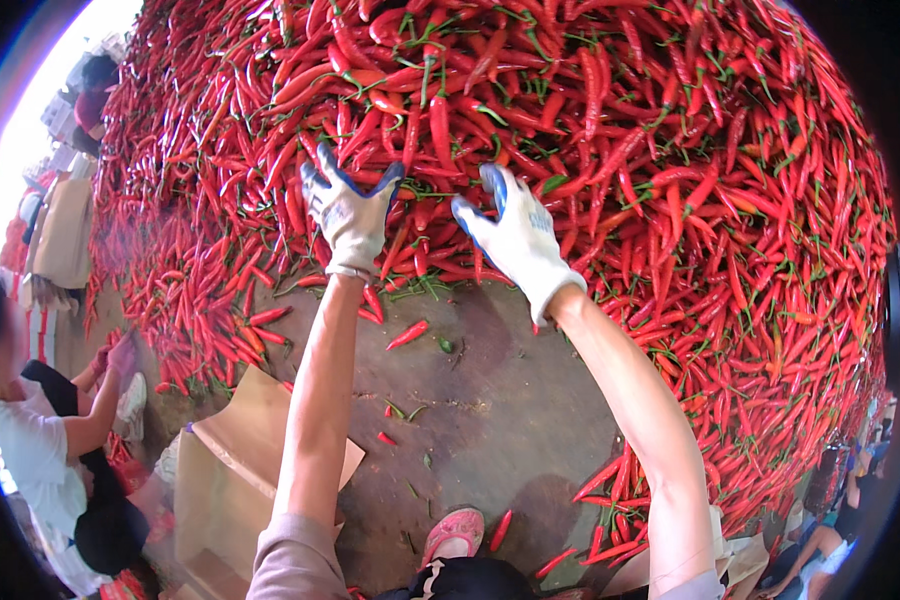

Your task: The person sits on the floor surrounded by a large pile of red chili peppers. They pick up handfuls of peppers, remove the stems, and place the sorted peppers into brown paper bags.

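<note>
A large heap of red chili peppers with green stems rises in front of me. My left hand, in a white knit glove with blue coated fingers, is spread over the heap's lower edge. To its right, my right hand wears a matching glove, thumb and fingers apart. Neither hand has a pepper in its grasp; whether the fingertips touch the heap I cannot tell. Below the hands, a loose red pepper lies on the concrete floor.
An open cardboard box stands left of my legs. Beyond it sits a person in a white top, hands near the peppers. More people are at the right rim. Several loose peppers lie beside my right arm. My pink shoe is below.
</note>
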A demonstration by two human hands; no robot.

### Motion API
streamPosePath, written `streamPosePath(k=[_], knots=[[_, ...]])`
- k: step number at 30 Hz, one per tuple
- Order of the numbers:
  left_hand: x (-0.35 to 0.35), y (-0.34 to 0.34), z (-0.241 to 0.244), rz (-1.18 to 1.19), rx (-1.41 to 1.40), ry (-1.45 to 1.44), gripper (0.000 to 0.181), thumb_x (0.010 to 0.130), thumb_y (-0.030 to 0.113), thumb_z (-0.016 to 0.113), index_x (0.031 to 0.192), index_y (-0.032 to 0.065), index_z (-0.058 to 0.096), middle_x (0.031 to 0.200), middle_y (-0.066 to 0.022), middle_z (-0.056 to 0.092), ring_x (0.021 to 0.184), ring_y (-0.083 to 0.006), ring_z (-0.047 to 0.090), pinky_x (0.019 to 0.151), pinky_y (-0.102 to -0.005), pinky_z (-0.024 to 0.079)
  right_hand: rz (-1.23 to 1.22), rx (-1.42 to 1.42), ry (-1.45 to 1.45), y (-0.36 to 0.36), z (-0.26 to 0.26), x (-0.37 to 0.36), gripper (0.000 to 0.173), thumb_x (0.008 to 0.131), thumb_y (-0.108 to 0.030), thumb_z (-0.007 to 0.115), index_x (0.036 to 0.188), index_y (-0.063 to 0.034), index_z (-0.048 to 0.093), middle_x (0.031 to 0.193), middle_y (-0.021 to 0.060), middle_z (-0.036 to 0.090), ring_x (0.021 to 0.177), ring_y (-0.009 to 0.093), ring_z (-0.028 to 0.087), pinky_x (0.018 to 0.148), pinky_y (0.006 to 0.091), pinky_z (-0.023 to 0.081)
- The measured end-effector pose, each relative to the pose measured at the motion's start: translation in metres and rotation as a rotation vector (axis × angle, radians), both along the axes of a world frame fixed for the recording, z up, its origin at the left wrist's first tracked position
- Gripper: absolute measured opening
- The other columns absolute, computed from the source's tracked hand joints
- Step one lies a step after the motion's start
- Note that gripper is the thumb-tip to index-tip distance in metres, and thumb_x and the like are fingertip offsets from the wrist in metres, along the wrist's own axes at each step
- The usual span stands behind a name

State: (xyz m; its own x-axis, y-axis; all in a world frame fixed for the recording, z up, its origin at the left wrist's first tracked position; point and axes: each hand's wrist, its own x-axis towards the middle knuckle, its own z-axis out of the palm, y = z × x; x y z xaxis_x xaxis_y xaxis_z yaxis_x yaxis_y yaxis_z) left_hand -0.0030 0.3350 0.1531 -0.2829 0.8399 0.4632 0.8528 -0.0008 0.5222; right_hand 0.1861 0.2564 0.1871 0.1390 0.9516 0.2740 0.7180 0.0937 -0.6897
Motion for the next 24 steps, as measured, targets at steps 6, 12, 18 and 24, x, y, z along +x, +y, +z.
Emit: streamPosePath(k=[6, 12, 18, 24], knots=[[-0.01, 0.021, 0.017, -0.181, -0.315, -0.144, 0.106, 0.063, 0.058, 0.078, 0.145, 0.0122, 0.03, 0.134, -0.0289, 0.043, 0.121, -0.0412, 0.047, 0.097, -0.0454, 0.043, -0.194, -0.075, -0.188, 0.082, 0.005, -0.028, 0.078, 0.078, -0.052, 0.066, 0.131, -0.0004, 0.043, 0.121, 0.025, 0.054, 0.109, 0.039, 0.055, 0.089, 0.0485, 0.046], [-0.03, 0.051, 0.013, -0.211, -0.447, -0.079, 0.114, 0.058, 0.052, 0.084, 0.148, 0.0171, 0.023, 0.134, -0.0324, 0.036, 0.119, -0.0451, 0.048, 0.095, -0.0439, 0.046, -0.107, -0.285, -0.039, 0.105, 0.02, -0.051, 0.081, 0.074, -0.06, 0.067, 0.124, 0.0008, 0.047, 0.111, 0.0282, 0.061, 0.103, 0.041, 0.06, 0.089, 0.0463, 0.048], [-0.024, 0.026, 0.029, -0.171, -0.481, -0.295, 0.096, 0.058, 0.034, 0.086, 0.139, 0.0157, 0.038, 0.121, -0.0271, 0.044, 0.106, -0.0416, 0.055, 0.086, -0.0444, 0.05, 0.151, -0.565, 0.555, 0.119, 0.006, -0.038, 0.047, 0.079, -0.053, 0.066, 0.107, -0.0146, 0.065, 0.09, 0.0024, 0.064, 0.075, 0.016, 0.058, 0.062, 0.0368, 0.047], [-0.016, 0.03, 0.009, -0.125, -0.458, -0.612, 0.106, 0.051, 0.022, 0.088, 0.142, 0.0161, 0.034, 0.135, -0.0279, 0.034, 0.11, -0.0396, 0.056, 0.091, -0.0409, 0.051, 0.094, -0.544, 0.487, 0.144, -0.029, -0.024, 0.059, 0.082, -0.053, 0.061, 0.126, -0.0135, 0.058, 0.105, 0.0064, 0.063, 0.088, 0.021, 0.061, 0.066, 0.04, 0.053]])
